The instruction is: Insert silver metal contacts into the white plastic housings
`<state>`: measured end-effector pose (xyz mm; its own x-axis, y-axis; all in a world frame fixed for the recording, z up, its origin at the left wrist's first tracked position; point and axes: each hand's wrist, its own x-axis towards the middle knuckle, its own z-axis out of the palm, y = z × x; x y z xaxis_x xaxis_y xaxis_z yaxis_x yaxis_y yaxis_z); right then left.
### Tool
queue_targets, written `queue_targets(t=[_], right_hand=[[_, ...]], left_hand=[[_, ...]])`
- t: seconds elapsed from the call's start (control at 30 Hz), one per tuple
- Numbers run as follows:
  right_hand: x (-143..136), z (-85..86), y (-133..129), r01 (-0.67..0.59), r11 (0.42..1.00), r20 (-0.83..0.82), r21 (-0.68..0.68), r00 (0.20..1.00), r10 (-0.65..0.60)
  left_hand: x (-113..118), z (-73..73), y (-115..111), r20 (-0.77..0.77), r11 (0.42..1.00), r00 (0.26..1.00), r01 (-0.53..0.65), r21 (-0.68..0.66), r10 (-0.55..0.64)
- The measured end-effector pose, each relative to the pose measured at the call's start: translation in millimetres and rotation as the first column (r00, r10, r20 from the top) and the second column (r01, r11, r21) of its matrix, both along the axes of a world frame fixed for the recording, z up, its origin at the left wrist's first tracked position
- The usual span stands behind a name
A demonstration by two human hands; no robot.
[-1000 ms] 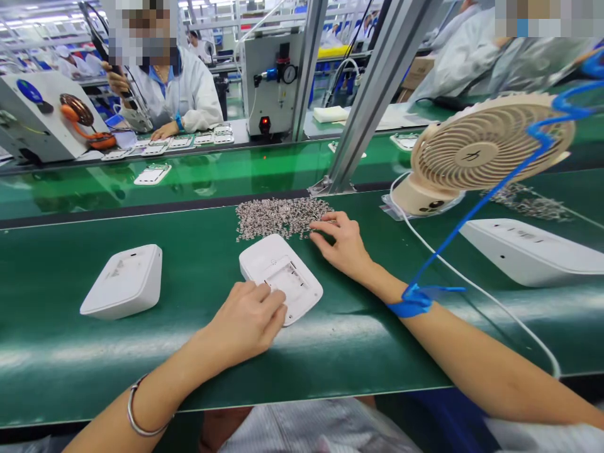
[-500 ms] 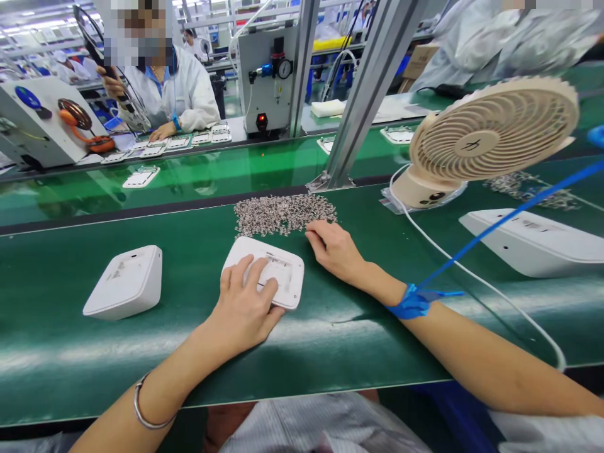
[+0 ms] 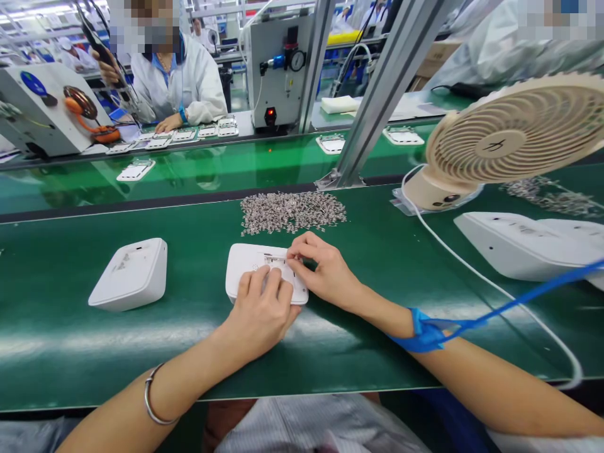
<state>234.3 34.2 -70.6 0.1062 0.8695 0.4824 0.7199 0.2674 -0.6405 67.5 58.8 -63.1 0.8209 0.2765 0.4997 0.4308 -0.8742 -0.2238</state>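
Observation:
A white plastic device housing [image 3: 240,264] lies on the green belt in front of me, its slotted recess facing up. My left hand [image 3: 264,305] grips it from the near side, with fingers over its face and the thumb at its edge. At the recess, my right hand [image 3: 323,270] is pinched closed, its fingertips touching the housing's right part. Whatever sits between those fingertips is too small to make out. Just beyond the housing spreads a pile of small metal pieces [image 3: 292,211]. A blue wrist strap [image 3: 422,330] circles my right wrist.
Another white housing [image 3: 132,270] stands to the left, and more white housings [image 3: 519,245] stand to the right. A beige fan [image 3: 504,141] with a white cable [image 3: 472,267] is at the right. Behind rises a metal post [image 3: 382,94]; a co-worker [image 3: 198,82] sits across the second belt.
My right hand has moved from the metal pile's edge to the housing's recess. The housing has turned slightly under my left hand. Another white housing has come into view at the right.

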Motion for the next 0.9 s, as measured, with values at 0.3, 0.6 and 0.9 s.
queue_targets(t=[0.3, 0.6, 0.9], right_hand=[[-7, -1.6, 3, 0.066, 0.994, -0.104, -0.087, 0.992, -0.075], [-9, -0.6, 2, 0.114, 0.991, 0.014, -0.067, 0.993, -0.113], [-8, -3.3, -3, 0.094, 0.995, 0.007, -0.021, 0.996, -0.093]], left_hand=[[2, -0.8, -2, 0.019, 0.999, 1.000, -0.017, 0.029, 0.016], [2, 0.9, -5, 0.003, 0.998, 1.000, -0.024, 0.052, 0.024], [5, 2.6, -6, -0.056, 0.996, 0.996, -0.064, 0.063, 0.067]])
